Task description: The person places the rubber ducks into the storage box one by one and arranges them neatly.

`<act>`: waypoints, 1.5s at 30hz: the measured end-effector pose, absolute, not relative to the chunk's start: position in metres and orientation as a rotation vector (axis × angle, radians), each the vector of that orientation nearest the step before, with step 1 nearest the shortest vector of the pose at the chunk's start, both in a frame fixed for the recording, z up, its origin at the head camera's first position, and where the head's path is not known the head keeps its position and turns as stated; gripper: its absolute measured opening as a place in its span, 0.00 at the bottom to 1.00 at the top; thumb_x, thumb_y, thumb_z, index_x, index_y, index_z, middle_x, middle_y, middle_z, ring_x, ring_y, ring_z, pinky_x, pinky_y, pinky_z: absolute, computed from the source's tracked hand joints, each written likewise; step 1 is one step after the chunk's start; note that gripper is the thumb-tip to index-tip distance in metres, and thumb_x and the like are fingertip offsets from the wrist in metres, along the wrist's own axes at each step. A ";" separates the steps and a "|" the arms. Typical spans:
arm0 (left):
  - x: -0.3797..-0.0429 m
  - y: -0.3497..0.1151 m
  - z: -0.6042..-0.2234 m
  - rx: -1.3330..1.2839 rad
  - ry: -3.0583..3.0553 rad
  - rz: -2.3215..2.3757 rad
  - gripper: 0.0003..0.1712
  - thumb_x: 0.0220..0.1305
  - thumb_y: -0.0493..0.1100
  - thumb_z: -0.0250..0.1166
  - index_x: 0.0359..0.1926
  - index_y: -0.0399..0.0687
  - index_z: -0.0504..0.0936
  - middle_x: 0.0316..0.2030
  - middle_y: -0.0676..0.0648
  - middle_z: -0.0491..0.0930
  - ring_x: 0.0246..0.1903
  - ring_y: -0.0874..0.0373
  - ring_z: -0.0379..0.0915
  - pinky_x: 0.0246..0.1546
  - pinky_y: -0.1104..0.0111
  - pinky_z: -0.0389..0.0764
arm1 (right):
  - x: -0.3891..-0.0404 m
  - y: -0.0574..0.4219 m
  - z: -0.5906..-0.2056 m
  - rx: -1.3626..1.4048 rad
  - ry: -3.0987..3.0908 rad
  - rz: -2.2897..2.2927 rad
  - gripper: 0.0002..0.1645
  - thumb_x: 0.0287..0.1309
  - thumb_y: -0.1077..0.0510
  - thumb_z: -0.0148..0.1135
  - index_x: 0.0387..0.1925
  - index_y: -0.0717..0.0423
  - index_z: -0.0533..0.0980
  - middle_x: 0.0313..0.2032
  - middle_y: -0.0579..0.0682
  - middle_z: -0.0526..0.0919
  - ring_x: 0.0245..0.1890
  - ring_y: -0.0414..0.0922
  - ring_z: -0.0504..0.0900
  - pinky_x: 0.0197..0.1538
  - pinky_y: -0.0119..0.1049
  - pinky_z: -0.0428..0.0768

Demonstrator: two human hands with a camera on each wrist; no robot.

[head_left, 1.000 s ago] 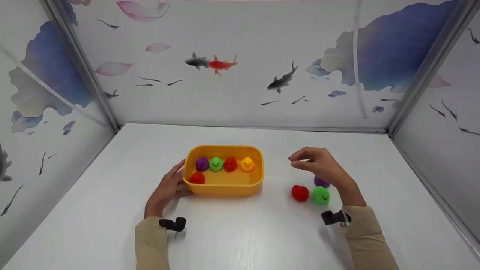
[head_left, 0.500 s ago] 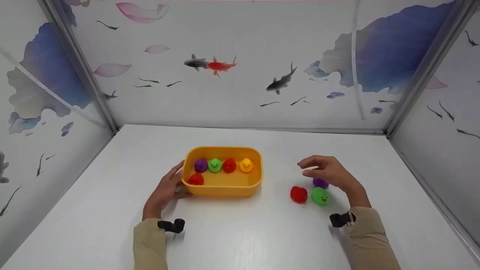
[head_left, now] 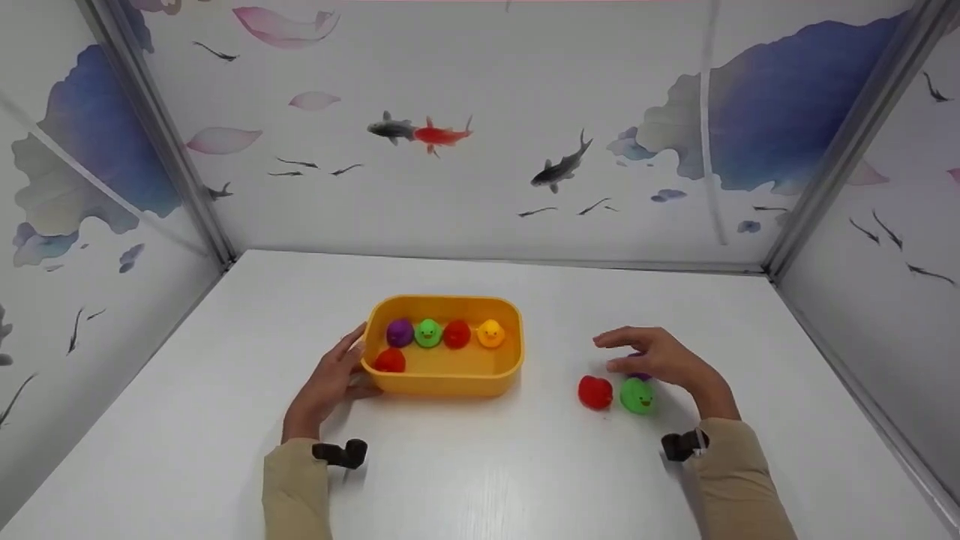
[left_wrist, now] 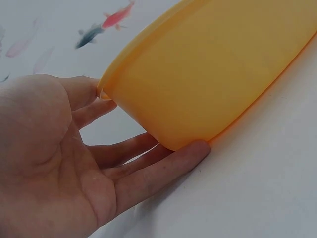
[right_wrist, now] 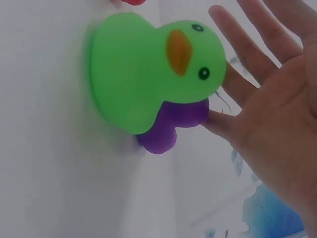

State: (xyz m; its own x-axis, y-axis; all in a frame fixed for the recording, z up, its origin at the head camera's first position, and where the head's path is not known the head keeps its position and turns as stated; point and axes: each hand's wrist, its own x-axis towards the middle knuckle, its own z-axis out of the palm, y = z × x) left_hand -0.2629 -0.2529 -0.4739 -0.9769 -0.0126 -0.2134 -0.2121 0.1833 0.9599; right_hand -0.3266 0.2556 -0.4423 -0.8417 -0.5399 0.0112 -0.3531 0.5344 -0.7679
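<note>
A yellow plastic box (head_left: 442, 384) stands on the white table, holding several small rubber ducks. My left hand (head_left: 330, 386) rests on the box's left end; in the left wrist view, loosely extended fingers touch its rim and lower corner. My right hand (head_left: 652, 356) hovers with nothing in it over the loose ducks, its thumb and fingers spread apart. Beneath it a purple rubber duck (right_wrist: 161, 129) is partly hidden, behind the green rubber duck (right_wrist: 133, 69). A red rubber duck (head_left: 595, 393) sits left of the green one.
Inside the box are a purple duck (head_left: 400, 332), a green duck (head_left: 428, 332), a yellow duck (head_left: 491, 333) and two red ones. White panels painted with fish (head_left: 442, 136) and leaves enclose the table's back and sides.
My right hand has moved down and slightly right towards the purple duck, its fingers spreading from a closer curl. My left hand stays at the box.
</note>
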 end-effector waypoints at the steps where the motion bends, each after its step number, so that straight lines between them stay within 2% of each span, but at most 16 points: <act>1: -0.263 -0.253 -0.474 -0.219 2.293 1.902 0.32 0.79 0.59 0.45 0.79 0.70 0.51 0.75 0.40 0.62 0.64 0.42 0.73 0.55 0.57 0.84 | -0.327 0.256 -0.443 -0.734 2.548 -1.195 0.26 0.62 0.51 0.67 0.60 0.53 0.78 0.64 0.55 0.79 0.67 0.60 0.71 0.67 0.59 0.74; 5: -0.262 -0.254 -0.473 -0.215 2.296 1.896 0.32 0.79 0.60 0.45 0.79 0.71 0.50 0.75 0.41 0.61 0.66 0.42 0.71 0.55 0.57 0.84 | -0.326 0.256 -0.445 -0.684 2.554 -1.147 0.27 0.60 0.51 0.69 0.61 0.51 0.78 0.64 0.54 0.78 0.61 0.59 0.74 0.57 0.44 0.80; 7: -0.261 -0.254 -0.473 -0.214 2.299 1.889 0.32 0.79 0.60 0.45 0.79 0.71 0.50 0.75 0.41 0.61 0.66 0.42 0.71 0.56 0.57 0.84 | -0.324 0.255 -0.446 -0.667 2.553 -1.109 0.28 0.59 0.50 0.71 0.61 0.49 0.78 0.65 0.54 0.77 0.62 0.59 0.72 0.58 0.46 0.80; 12: -0.260 -0.253 -0.473 -0.216 2.315 1.873 0.33 0.78 0.61 0.44 0.79 0.71 0.50 0.76 0.41 0.61 0.66 0.42 0.72 0.55 0.58 0.84 | -0.322 0.252 -0.448 -0.669 2.530 -1.041 0.28 0.55 0.48 0.73 0.59 0.45 0.80 0.65 0.53 0.76 0.69 0.60 0.65 0.67 0.60 0.74; 16: -0.260 -0.253 -0.474 -0.233 2.326 1.868 0.33 0.78 0.61 0.44 0.79 0.71 0.50 0.75 0.42 0.62 0.65 0.42 0.72 0.54 0.59 0.85 | -0.322 0.249 -0.449 -0.697 2.499 -1.011 0.27 0.53 0.49 0.74 0.56 0.46 0.82 0.65 0.54 0.76 0.70 0.62 0.64 0.66 0.62 0.74; 21: -0.259 -0.254 -0.476 -0.227 2.309 1.887 0.32 0.79 0.60 0.44 0.79 0.71 0.50 0.75 0.41 0.61 0.67 0.41 0.71 0.55 0.59 0.84 | -0.322 0.247 -0.450 -0.728 2.490 -0.981 0.20 0.52 0.50 0.76 0.49 0.44 0.84 0.63 0.56 0.77 0.67 0.62 0.66 0.60 0.53 0.80; 27: -0.260 -0.254 -0.475 -0.209 2.283 1.909 0.32 0.79 0.58 0.44 0.79 0.70 0.49 0.76 0.41 0.60 0.69 0.41 0.68 0.56 0.58 0.83 | -0.322 0.246 -0.451 -0.748 2.485 -0.969 0.13 0.53 0.52 0.75 0.43 0.43 0.86 0.62 0.55 0.78 0.64 0.58 0.69 0.57 0.43 0.81; 34: -0.262 -0.253 -0.475 -0.214 2.294 1.895 0.32 0.79 0.59 0.44 0.79 0.70 0.49 0.75 0.41 0.61 0.67 0.41 0.70 0.56 0.58 0.83 | -0.322 0.247 -0.447 -0.642 2.522 -1.004 0.15 0.55 0.48 0.73 0.46 0.42 0.84 0.61 0.52 0.79 0.57 0.53 0.72 0.50 0.37 0.79; 38: -0.263 -0.254 -0.475 -0.206 2.272 1.914 0.32 0.79 0.58 0.44 0.79 0.71 0.50 0.75 0.40 0.61 0.66 0.41 0.71 0.56 0.57 0.84 | -0.322 0.247 -0.441 -0.566 2.552 -1.063 0.19 0.56 0.48 0.72 0.49 0.43 0.81 0.63 0.54 0.77 0.57 0.55 0.73 0.47 0.35 0.80; 41: -0.263 -0.254 -0.475 -0.196 2.265 1.918 0.32 0.79 0.58 0.45 0.79 0.70 0.50 0.75 0.40 0.62 0.65 0.41 0.72 0.56 0.57 0.84 | -0.321 0.245 -0.437 -0.589 2.541 -1.128 0.19 0.57 0.49 0.71 0.50 0.45 0.79 0.64 0.54 0.76 0.62 0.58 0.72 0.51 0.37 0.81; 45: -0.263 -0.254 -0.474 -0.191 2.270 1.916 0.32 0.79 0.57 0.45 0.79 0.69 0.50 0.75 0.40 0.62 0.64 0.42 0.74 0.55 0.57 0.84 | -0.318 0.239 -0.429 -0.650 2.523 -1.196 0.18 0.59 0.49 0.70 0.49 0.46 0.79 0.63 0.53 0.77 0.68 0.59 0.68 0.59 0.48 0.81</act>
State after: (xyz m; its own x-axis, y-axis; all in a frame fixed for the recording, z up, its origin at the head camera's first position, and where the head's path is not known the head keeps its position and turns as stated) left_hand -0.2626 -0.2542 -0.4744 -0.9782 0.0087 -0.2073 -0.2029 0.1686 0.9646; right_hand -0.3184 0.2387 -0.4288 -0.8618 -0.5044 -0.0530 -0.2783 0.5576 -0.7820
